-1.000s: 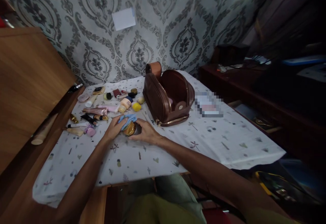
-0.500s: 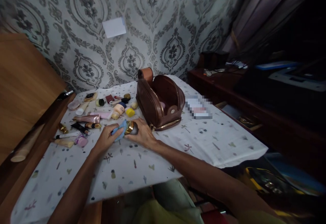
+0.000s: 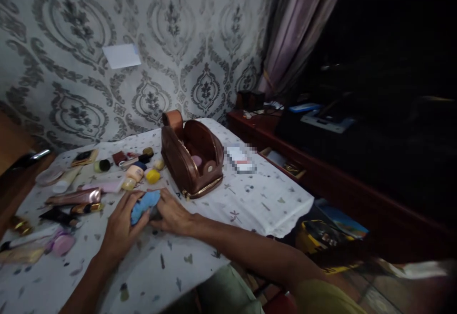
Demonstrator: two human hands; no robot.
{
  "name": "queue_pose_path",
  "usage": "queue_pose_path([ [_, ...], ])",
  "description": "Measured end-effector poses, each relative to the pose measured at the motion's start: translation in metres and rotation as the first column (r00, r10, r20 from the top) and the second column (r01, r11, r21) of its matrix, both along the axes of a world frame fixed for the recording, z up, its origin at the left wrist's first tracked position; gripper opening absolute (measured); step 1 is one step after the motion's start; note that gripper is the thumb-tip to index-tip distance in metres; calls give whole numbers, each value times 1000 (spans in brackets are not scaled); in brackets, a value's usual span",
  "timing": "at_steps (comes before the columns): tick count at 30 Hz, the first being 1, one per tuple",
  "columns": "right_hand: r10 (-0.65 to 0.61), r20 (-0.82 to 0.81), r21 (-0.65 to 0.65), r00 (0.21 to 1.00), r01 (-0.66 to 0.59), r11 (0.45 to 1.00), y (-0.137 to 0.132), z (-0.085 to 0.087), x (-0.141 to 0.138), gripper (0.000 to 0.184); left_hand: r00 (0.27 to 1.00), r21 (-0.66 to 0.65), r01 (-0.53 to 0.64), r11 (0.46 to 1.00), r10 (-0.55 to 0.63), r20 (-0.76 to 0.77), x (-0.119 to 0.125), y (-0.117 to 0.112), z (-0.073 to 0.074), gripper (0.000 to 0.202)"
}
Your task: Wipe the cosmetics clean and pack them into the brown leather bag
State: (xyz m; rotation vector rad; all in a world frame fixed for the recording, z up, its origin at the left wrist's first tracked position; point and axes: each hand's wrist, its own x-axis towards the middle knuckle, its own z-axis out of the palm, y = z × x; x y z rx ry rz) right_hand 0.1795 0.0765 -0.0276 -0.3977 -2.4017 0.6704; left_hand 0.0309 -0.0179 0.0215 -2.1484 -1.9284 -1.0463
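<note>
My left hand (image 3: 121, 218) grips a crumpled blue cloth (image 3: 145, 204), pressed against a small jar. In my right hand (image 3: 173, 213) is that jar (image 3: 156, 215), now mostly hidden by the fingers and the cloth; its gold band showed earlier. Both hands are together low over the front of the table. Just beyond the right hand stands a brown leather toiletry bag (image 3: 174, 164), unzipped and gaping, with a pinkish item (image 3: 196, 160) inside. Nearest past the left hand lie a yellow-capped item (image 3: 153, 176) and a peach bottle with a dark cap (image 3: 134, 173).
Several cosmetics lie at the left on the patterned tablecloth (image 3: 200, 257), among them a rose-coloured tube (image 3: 76, 197), a purple-lidded container (image 3: 62, 243) and a dark jar (image 3: 102, 165). A blurred-out phone (image 3: 241, 159) rests right of the bag. Beyond is an open drawer (image 3: 282, 161).
The view has swung right, so everything sits further left. The cloth has come over the jar's gold part, which no longer shows. Both hands keep their hold.
</note>
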Motion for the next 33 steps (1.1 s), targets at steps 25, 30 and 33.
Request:
queue_pose_path([
  [25,142,36,-65,989,-140,988,0,12,10,76,525,-279,-101,955,289,801,-22,15,-9,50],
  [30,53,-38,-224,998,-60,973,3,9,5,83,646,-322,-42,946,271,713,-12,11,-1,54],
  [33,32,-63,-230,997,-46,972,3,6,3,82,826,-195,-56,979,155,542,-5,8,6,46],
])
